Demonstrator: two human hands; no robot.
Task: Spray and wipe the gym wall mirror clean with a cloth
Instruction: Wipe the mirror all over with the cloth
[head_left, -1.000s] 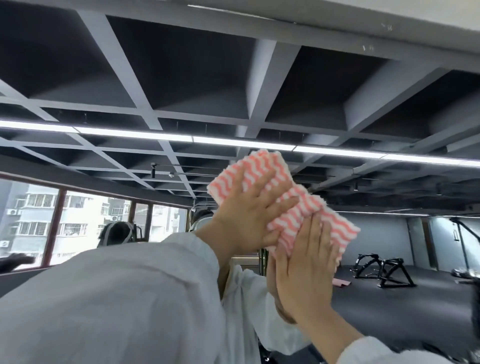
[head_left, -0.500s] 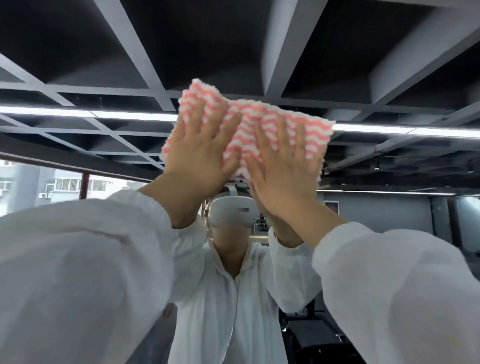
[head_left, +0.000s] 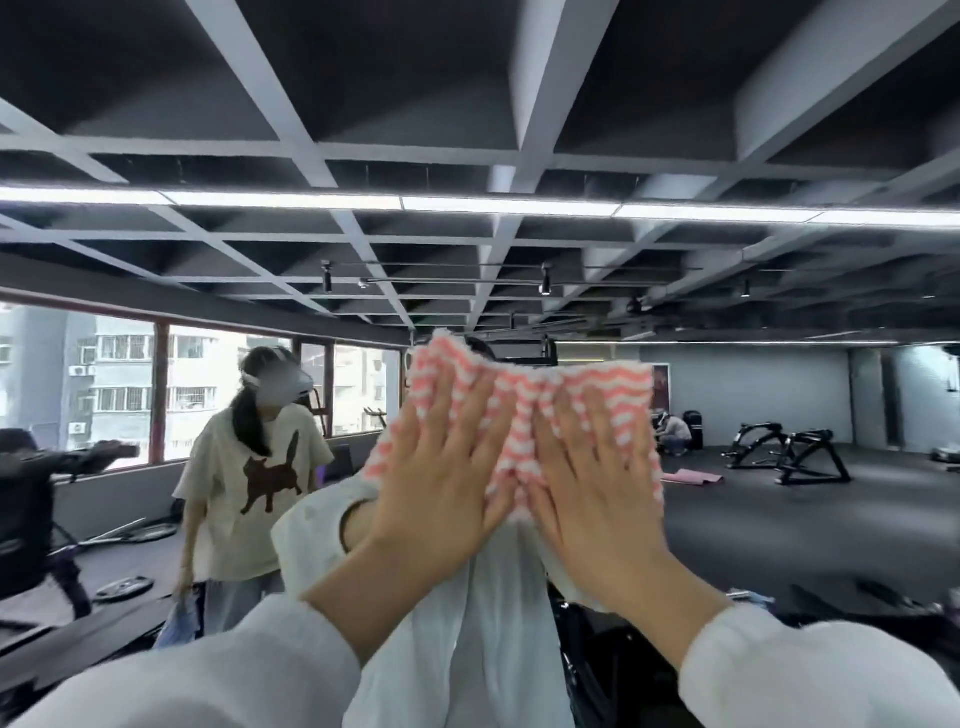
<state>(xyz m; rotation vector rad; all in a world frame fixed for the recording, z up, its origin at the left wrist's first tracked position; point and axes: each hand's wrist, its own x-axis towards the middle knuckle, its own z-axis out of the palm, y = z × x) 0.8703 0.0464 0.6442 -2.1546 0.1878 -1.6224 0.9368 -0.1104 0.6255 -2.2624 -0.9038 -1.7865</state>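
A pink-and-white wavy-striped cloth is spread flat against the wall mirror, which fills the view and reflects the gym. My left hand presses the cloth's left half with straight, spread fingers. My right hand presses its right half the same way, beside the left. Both arms wear white sleeves. My own reflection in white stands behind the cloth, its head hidden by it. No spray bottle is in view.
The mirror reflects a person in a cream cat-print shirt standing at the left, windows behind, weight plates on the dark floor, black exercise machines and a pink mat at the right.
Both hands have slid the cloth down the mirror from high near the ceiling reflection to face height. The view has tilted down, bringing the gym floor and the other person into sight.
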